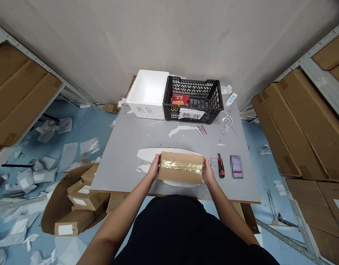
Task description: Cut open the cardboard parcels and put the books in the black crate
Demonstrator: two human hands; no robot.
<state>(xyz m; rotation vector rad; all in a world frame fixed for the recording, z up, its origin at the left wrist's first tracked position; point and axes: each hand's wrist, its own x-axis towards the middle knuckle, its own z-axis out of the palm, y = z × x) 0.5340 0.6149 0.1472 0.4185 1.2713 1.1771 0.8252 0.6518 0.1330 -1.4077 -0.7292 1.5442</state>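
Observation:
A cardboard box with a band of shiny clear tape across its top is held between my two hands over the near part of the table. My left hand grips its left end, and my right hand grips the right end. Under the box lies a white, worn patch on the grey tabletop, partly hidden by the cardboard. Just right of my right hand is a red and black utility knife. Beyond it lies a blurred purple, phone-shaped item.
At the table's back stand a white foam box and a black plastic crate with a red book inside. A power strip and a white cable lie at right. Large cartons fill the right shelf; parcels sit lower left.

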